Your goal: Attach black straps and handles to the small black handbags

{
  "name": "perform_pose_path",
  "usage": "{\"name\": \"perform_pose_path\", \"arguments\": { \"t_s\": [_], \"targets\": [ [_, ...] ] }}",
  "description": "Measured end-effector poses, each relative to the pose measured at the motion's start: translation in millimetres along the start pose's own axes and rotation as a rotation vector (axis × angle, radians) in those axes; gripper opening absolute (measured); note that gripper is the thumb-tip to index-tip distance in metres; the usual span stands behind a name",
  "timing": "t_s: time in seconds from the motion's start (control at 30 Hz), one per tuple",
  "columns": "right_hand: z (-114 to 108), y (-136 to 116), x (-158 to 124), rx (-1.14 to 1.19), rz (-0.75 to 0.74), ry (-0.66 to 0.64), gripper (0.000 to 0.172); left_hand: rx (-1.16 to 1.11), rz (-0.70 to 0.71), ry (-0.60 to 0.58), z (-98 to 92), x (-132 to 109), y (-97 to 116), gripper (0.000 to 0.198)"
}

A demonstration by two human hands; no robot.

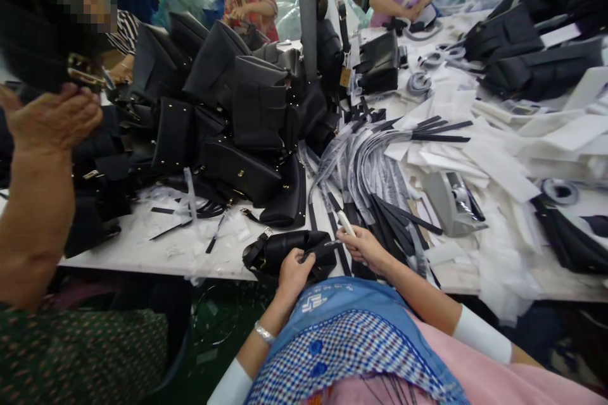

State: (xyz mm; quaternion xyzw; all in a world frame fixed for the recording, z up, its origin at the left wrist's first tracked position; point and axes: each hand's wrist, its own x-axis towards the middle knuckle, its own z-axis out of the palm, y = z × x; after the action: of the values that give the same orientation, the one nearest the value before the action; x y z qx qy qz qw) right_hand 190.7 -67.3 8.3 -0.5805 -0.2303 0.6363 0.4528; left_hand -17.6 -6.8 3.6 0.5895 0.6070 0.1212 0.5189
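My left hand (pixel 294 273) grips the edge of a black leather bag (pixel 280 252) that lies at the table's near edge, fingers curled over it. My right hand (pixel 365 247) is closed round a small white-handled tool (pixel 346 223), whose tip points toward the bag's rim. A buckle strap sticks out of the bag's left side. Just beyond my right hand lies a fan of black straps in clear sleeves (pixel 375 164).
A heap of black bags (pixel 237 107) fills the table's far left. White paper strips (pixel 498 152) and tape rolls (pixel 420 83) cover the right. A co-worker's forearm and hand (pixel 42 158) rise at left. Two other people work at the far end. A grey post (pixel 308 12) stands mid-table.
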Motion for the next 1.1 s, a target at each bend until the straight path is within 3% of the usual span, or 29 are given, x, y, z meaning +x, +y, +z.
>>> {"name": "perform_pose_path", "arguments": {
  "t_s": [0.13, 0.3, 0.57, 1.1],
  "targets": [
    [23, 5, -9, -0.189, -0.065, 0.091, 0.032, -0.13, -0.016, -0.122, -5.7, -4, 4, 0.038],
    [34, 3, -8, -0.409, -0.207, 0.145, 0.03, -0.205, -0.048, -0.198, -12.5, -8, 10, 0.041],
    [38, 8, -11, -0.536, -0.248, 0.174, 0.028, -0.162, 0.024, -0.094, -2.7, -5, 0, 0.025],
    [45, 17, -13, -0.542, -0.36, 0.093, 0.029, -0.016, 0.086, 0.016, -0.4, -4, -1, 0.019]
  ]
}}
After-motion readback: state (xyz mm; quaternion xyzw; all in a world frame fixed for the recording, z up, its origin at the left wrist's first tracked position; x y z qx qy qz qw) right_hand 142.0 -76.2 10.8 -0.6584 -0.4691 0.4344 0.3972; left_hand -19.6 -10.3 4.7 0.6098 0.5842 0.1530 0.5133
